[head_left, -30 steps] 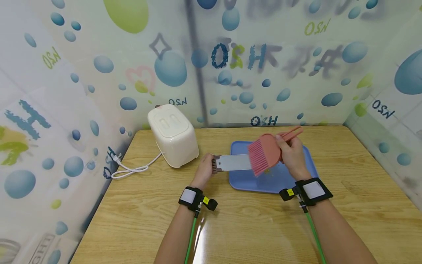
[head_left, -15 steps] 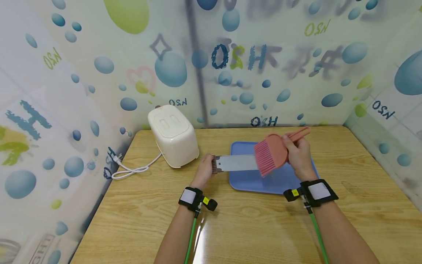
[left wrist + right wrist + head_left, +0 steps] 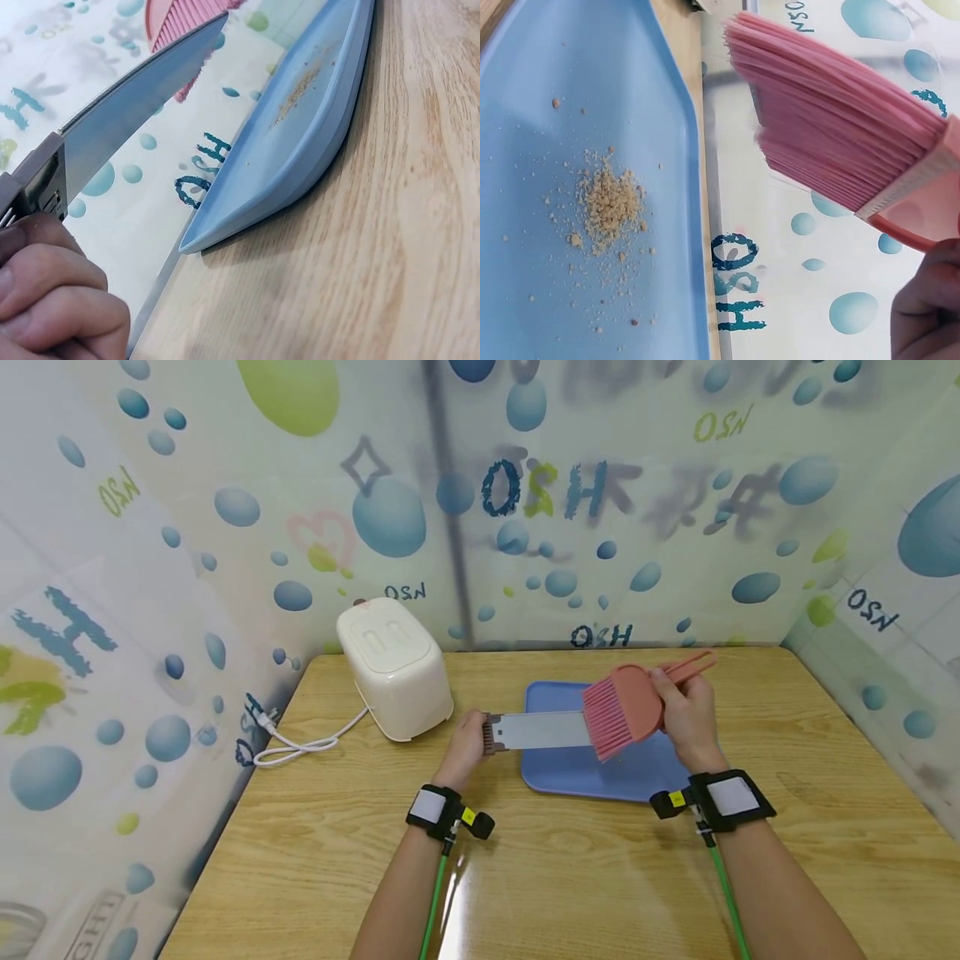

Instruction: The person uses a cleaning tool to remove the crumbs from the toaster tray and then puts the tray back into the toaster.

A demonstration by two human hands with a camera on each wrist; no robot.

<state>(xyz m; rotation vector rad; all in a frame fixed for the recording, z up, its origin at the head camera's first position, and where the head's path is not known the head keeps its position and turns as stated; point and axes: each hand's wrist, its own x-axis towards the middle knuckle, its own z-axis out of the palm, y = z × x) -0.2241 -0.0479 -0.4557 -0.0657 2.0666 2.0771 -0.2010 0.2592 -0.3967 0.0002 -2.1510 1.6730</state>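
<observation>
My left hand (image 3: 467,742) grips the brownish end of a long flat metal crumb tray (image 3: 543,730), held above a blue tray (image 3: 546,779). In my right hand (image 3: 688,720) is a pink brush (image 3: 636,700), pinched near its handle. Its bristles lie across the far right end of the crumb tray in the head view; the left wrist view shows those bristles (image 3: 196,30) by the tip of the metal. A small heap of tan crumbs (image 3: 611,206) lies on the blue tray, with loose specks scattered round it.
A cream toaster (image 3: 397,677) stands at the back left of the wooden table (image 3: 570,877). Its white cord (image 3: 315,744) and plug lie to the left. A patterned sheet (image 3: 637,485) rises behind the table and at both sides.
The brush in my right hand has slid to the right along the crumb tray, towards its far end. My left hand and the metal piece have stayed almost still.
</observation>
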